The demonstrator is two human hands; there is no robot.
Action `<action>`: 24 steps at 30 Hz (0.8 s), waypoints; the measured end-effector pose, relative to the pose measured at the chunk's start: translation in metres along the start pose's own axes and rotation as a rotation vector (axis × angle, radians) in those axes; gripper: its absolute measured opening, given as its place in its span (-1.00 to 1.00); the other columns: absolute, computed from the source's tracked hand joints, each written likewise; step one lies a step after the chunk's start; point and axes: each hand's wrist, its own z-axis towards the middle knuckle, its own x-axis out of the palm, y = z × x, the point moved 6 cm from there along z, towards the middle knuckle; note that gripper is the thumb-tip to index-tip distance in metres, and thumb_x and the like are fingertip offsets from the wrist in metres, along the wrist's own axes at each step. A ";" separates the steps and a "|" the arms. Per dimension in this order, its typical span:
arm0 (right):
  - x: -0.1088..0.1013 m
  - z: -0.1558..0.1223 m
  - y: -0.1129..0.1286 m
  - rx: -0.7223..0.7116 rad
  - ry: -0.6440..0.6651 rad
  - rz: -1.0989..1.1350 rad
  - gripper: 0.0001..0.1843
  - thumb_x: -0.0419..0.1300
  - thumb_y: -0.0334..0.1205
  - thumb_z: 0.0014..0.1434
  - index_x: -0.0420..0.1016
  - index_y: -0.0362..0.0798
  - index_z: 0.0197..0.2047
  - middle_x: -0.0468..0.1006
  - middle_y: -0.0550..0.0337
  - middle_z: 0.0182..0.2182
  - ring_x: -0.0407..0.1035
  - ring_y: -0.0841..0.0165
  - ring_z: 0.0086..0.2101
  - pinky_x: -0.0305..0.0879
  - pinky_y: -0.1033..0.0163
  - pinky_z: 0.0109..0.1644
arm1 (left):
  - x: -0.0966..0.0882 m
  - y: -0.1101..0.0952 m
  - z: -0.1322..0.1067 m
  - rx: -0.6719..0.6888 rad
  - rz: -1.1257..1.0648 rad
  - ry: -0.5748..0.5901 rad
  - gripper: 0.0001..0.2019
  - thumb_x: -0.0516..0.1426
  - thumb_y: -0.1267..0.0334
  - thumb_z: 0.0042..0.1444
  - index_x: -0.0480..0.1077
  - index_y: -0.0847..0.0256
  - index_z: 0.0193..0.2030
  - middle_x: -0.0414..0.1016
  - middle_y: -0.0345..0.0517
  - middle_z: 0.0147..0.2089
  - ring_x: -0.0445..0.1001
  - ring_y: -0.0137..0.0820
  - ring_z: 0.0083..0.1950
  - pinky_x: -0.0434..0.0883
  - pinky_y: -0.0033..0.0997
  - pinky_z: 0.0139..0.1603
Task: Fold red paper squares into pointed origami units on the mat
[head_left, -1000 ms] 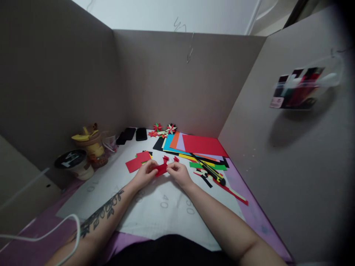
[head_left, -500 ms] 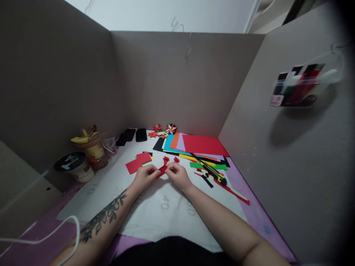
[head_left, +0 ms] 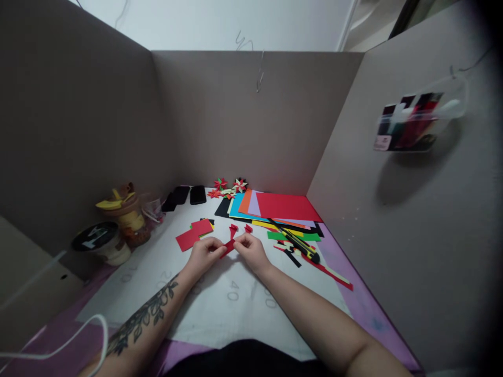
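Between my two hands is a small red piece of paper (head_left: 228,248), pinched from both sides. My left hand (head_left: 205,253) is closed on its left end, fingertips and thumb together. Gripping the upper right end is my right hand (head_left: 251,251), also closed. Just beyond my fingers lie two small folded red paper pieces, one left (head_left: 233,230) and one right (head_left: 248,229). Red paper rectangles (head_left: 187,240) rest to the left, over bits of green, yellow and black. The fold in the held paper is too small to make out.
A yellow-black utility knife (head_left: 301,245) lies on paper strips at the right, before stacked coloured sheets (head_left: 288,207). Folded paper stars (head_left: 239,185) sit at the back. Phones (head_left: 197,195), a pot (head_left: 128,212) and a lidded tub (head_left: 106,243) stand left. A white cable (head_left: 102,330) hangs lower left.
The held red paper now appears as a narrower, straighter strip, with my fingers still pinching both ends. The whole view has shifted slightly.
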 end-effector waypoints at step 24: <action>0.005 -0.005 -0.004 0.204 0.010 0.120 -0.81 0.22 -0.14 -0.07 0.39 -0.10 -0.51 0.48 0.22 -0.63 0.30 0.43 -0.61 0.21 0.35 -0.53 | 0.004 0.011 0.001 -0.217 -0.156 0.022 -0.74 0.21 0.09 -0.10 0.47 0.28 -0.47 0.48 -0.14 -0.53 0.38 -0.44 -0.51 0.25 -0.53 -0.52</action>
